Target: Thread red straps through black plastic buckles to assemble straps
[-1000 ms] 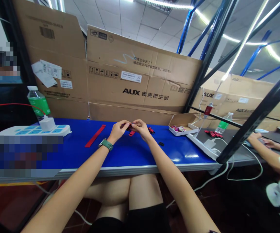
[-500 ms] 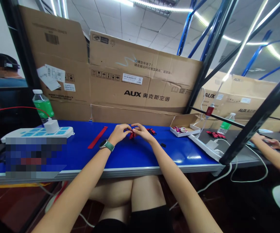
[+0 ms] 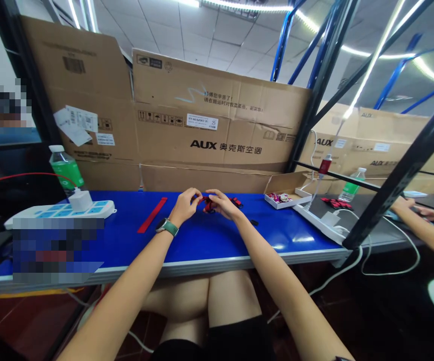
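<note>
Over the blue tabletop [image 3: 201,240], my left hand [image 3: 187,204] pinches one end of a red strap with black parts [image 3: 208,206]. My right hand [image 3: 223,204] has its fingers closed on the same strap from the other side. Fingers cover much of the strap, so its exact shape is hidden. Flat on the table left of my hands lies a red strip [image 3: 152,214]. Just behind my right hand is another red and black strap piece [image 3: 236,202]. A small black part [image 3: 254,222] rests to the right of my right wrist.
A power strip [image 3: 100,208] with a plugged-in white adapter and a green-labelled bottle [image 3: 66,168] stand at the left. To the right are an open small box [image 3: 286,199] with wrapped items and a rack post [image 3: 382,200]. Cardboard [image 3: 217,165] walls the back. Another person's arms [image 3: 423,220] are at far right.
My fingers have drawn slightly apart, and a stretch of red strap now shows between them. The view has shifted a little.
</note>
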Demonstrator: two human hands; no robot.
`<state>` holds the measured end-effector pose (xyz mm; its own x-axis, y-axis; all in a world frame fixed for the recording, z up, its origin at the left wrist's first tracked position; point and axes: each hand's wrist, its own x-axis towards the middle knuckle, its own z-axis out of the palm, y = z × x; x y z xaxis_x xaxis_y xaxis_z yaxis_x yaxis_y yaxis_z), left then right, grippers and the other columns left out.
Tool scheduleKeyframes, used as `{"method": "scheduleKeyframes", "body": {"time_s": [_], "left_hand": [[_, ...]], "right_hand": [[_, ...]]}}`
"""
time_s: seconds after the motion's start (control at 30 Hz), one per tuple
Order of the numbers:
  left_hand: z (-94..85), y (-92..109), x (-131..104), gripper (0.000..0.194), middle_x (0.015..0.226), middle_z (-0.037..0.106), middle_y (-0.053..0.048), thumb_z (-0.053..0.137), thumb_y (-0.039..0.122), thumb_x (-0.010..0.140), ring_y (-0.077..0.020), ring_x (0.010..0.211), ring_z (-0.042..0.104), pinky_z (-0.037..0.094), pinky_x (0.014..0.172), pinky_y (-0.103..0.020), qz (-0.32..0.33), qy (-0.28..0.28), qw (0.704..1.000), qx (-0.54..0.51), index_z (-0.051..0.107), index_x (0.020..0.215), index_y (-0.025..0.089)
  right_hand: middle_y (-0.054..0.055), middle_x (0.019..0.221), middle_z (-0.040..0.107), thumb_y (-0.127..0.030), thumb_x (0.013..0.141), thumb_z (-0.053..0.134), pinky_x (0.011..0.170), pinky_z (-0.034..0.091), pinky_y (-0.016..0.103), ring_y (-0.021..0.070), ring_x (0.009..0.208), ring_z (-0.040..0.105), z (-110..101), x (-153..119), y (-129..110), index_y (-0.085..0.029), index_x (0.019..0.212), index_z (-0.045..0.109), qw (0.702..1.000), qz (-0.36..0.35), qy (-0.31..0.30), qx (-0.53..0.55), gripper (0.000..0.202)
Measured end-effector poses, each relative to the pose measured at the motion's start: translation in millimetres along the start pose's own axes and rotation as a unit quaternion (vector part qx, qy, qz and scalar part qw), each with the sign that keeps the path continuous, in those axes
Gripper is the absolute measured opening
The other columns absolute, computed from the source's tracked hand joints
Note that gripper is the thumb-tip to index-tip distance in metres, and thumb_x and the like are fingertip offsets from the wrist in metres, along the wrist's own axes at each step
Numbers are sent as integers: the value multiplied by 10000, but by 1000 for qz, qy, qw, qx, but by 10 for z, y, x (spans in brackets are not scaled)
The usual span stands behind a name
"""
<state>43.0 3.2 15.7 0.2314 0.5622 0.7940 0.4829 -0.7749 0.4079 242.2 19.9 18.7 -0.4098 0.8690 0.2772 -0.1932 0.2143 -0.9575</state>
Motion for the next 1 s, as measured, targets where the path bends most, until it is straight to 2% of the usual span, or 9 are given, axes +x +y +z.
{"method": "scheduleKeyframes", "body": {"time_s": [0.1, 0.2, 0.43, 0.6, 0.7, 0.77, 0.83, 0.93, 1.0], "left_hand": [[14, 6, -8, 213, 924, 674, -53, 640, 377, 883, -168, 722, 626, 499, 684, -276, -26, 7, 999, -28, 605, 988, 194], [18, -20, -6, 168, 853, 685, -38, 684, 353, 853, -169, 721, 623, 493, 708, -279, -2, -18, 1000, 6, 632, 881, 196], [-100, -191, -12, 88, 876, 705, -42, 602, 202, 875, -197, 833, 643, 471, 797, -296, -2, -55, 991, 120, 676, 830, 219], [-159, -472, -125, 100, 912, 691, -50, 664, 152, 794, -214, 882, 652, 470, 782, -283, -89, -131, 961, 226, 723, 794, 233], [-159, -550, -175, 331, 971, 673, -61, 617, 64, 762, -214, 919, 645, 478, 798, -281, -143, -138, 948, 250, 745, 1004, 249], [-141, -515, -167, 429, 1001, 657, -68, 562, 48, 776, -209, 923, 640, 482, 818, -287, -138, -132, 953, 234, 719, 1120, 250], [-109, -434, -138, 380, 997, 644, -67, 526, 107, 831, -205, 913, 633, 485, 827, -295, -108, -140, 963, 202, 714, 1127, 252], [-51, -317, -113, 265, 976, 646, -53, 538, 313, 903, -201, 871, 623, 490, 795, -295, -63, -197, 966, 156, 728, 1085, 280], [-17, -280, -123, 266, 979, 658, -42, 604, 420, 874, -202, 871, 624, 485, 787, -292, -66, -215, 962, 154, 742, 1076, 316]], "right_hand": [[-12, 837, 680, -486, 768, 752, 610, 551, 302, 151, 621, 643, -5, 39, 55, -240, 1133, 579, 999, -12, 27, 20, 472], [-16, 835, 666, -513, 782, 737, 559, 519, 270, 139, 606, 617, -36, 52, 74, -250, 1153, 552, 1000, -8, 30, 7, 491], [-53, 729, 579, -517, 841, 691, 488, 379, 183, 86, 555, 478, -209, 31, 77, -238, 1195, 545, 983, 18, -82, -166, 474], [24, 975, 658, -419, 764, 797, 762, 499, 273, 153, 846, 620, -103, 73, 238, -201, 1202, 564, 935, -68, -95, -336, 542], [84, 1158, 657, -353, 764, 812, 886, 486, 323, 193, 989, 632, -2, 91, 230, -198, 1219, 600, 887, -113, -114, -433, 526], [91, 1143, 672, -327, 846, 735, 925, 466, 328, 203, 1016, 631, -25, 85, 146, -195, 1145, 656, 853, -124, -62, -503, 336], [99, 1068, 690, -271, 939, 592, 932, 455, 320, 211, 1019, 633, -163, 51, 25, -188, 1046, 693, 815, -97, 57, -569, 169], [157, 1089, 681, -158, 907, 549, 889, 463, 306, 239, 1026, 642, -520, -55, -138, -154, 1060, 692, 739, 27, 260, -621, 209], [175, 1137, 675, -169, 873, 590, 873, 472, 306, 258, 1040, 648, -743, -128, -193, -144, 1089, 690, 712, 112, 291, -629, 239]]}}
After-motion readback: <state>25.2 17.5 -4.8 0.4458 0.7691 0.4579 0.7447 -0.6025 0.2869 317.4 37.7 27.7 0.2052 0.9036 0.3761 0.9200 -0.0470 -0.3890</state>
